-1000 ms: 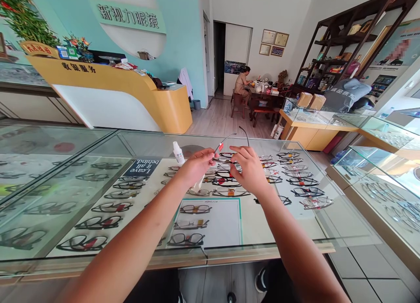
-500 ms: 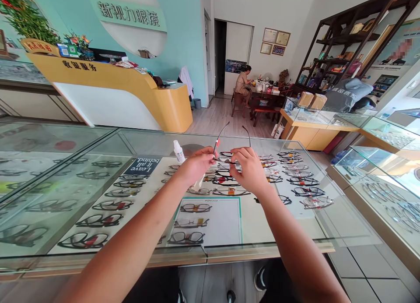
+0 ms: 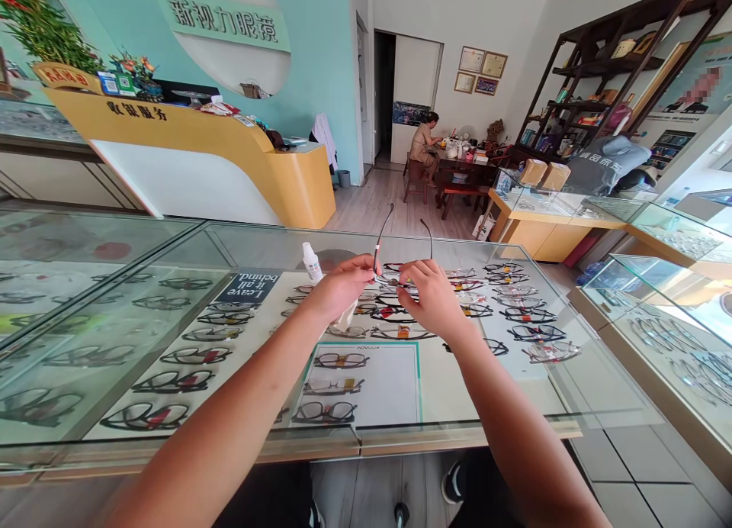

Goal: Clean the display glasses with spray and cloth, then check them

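Note:
Both my hands hold one pair of thin-framed glasses [image 3: 394, 282] above the glass display counter [image 3: 188, 299]. My left hand [image 3: 341, 286] pinches the frame's left end, where a small red tag hangs on the temple, and a pale cloth is tucked under its fingers. My right hand [image 3: 431, 297] pinches the right end. The two dark temples stand up and point away from me. A small white spray bottle [image 3: 312, 262] stands on the counter just left of my left hand.
Inside the counter lie several rows of glasses [image 3: 515, 314] and a white mat [image 3: 366, 383]. A yellow reception desk [image 3: 188, 162] stands beyond, more glass cases [image 3: 675, 284] to the right. A person [image 3: 424, 148] sits at a far table.
The temples of the glasses have swung up from a low tilt to nearly upright. My hands have stayed in almost the same place.

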`<state>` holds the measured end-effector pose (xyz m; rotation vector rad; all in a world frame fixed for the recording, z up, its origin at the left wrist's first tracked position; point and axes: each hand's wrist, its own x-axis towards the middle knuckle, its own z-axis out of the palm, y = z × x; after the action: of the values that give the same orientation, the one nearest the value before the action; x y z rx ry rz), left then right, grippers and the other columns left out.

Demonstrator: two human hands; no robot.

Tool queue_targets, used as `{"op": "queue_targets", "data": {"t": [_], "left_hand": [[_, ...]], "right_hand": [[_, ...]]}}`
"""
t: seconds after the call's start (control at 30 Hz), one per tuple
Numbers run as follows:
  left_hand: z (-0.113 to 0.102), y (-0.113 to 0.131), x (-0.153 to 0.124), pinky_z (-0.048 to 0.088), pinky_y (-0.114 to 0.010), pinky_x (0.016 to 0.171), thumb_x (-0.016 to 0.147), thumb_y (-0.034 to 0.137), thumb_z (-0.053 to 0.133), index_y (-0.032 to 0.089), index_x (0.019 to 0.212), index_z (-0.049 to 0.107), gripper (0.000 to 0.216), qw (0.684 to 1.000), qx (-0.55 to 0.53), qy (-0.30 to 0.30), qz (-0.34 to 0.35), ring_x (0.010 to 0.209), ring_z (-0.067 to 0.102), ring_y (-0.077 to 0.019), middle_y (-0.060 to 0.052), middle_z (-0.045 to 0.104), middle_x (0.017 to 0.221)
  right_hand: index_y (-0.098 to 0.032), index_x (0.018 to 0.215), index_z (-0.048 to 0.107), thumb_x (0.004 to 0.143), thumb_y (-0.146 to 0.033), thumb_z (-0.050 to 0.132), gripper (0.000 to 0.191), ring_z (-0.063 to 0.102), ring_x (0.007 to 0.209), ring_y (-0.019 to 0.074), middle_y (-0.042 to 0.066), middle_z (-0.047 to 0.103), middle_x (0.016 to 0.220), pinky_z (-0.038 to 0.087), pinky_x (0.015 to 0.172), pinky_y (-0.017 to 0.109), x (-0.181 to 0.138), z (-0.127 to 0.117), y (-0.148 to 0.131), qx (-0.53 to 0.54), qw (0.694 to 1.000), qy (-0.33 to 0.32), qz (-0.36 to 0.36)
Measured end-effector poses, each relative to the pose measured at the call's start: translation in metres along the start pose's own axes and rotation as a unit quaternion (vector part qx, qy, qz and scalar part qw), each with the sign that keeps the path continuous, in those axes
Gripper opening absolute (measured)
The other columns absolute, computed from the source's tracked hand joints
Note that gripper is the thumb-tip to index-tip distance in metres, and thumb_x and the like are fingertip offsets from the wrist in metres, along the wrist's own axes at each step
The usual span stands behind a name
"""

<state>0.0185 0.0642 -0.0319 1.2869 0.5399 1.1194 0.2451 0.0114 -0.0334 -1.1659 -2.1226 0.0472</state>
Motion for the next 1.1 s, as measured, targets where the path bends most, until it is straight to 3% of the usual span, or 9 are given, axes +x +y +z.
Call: {"op": "queue_targets", "data": {"t": [0.6, 0.9, 1.1], "left_hand": [[0.005, 0.008, -0.004, 0.039, -0.041, 0.091, 0.072, 0.039, 0.083, 0.023, 0.072, 0.075, 0.018, 0.995, 0.089, -0.019, 0.032, 0.092, 0.051, -0.0257, -0.005, 0.058, 0.085], [0.008, 0.013, -0.005, 0.043, -0.044, 0.095, 0.069, 0.037, 0.079, 0.024, 0.066, 0.074, 0.015, 0.995, 0.089, -0.014, 0.034, 0.096, 0.052, -0.0296, -0.008, 0.056, 0.082], [0.006, 0.015, -0.006, 0.042, -0.043, 0.088, 0.072, 0.036, 0.079, 0.023, 0.067, 0.072, 0.016, 0.996, 0.080, -0.018, 0.045, 0.087, 0.049, -0.0258, -0.007, 0.054, 0.081]], "right_hand": [[-0.028, 0.120, 0.080, 0.108, -0.022, 0.068, 0.018, 0.064, 0.128, 0.0337, 0.009, 0.079, 0.139, 0.053, 0.105, 0.052, 0.000, 0.001, 0.003, 0.004, 1.000, -0.022, 0.008], [-0.029, 0.116, 0.083, 0.105, -0.021, 0.073, 0.016, 0.067, 0.123, 0.0315, 0.008, 0.079, 0.137, 0.056, 0.110, 0.052, 0.000, 0.004, 0.010, 0.062, 0.998, -0.015, -0.006], [-0.028, 0.109, 0.081, 0.104, -0.020, 0.077, 0.010, 0.068, 0.123, 0.0299, 0.007, 0.082, 0.131, 0.056, 0.106, 0.048, 0.000, 0.002, 0.009, 0.103, 0.994, -0.021, 0.003]]}}
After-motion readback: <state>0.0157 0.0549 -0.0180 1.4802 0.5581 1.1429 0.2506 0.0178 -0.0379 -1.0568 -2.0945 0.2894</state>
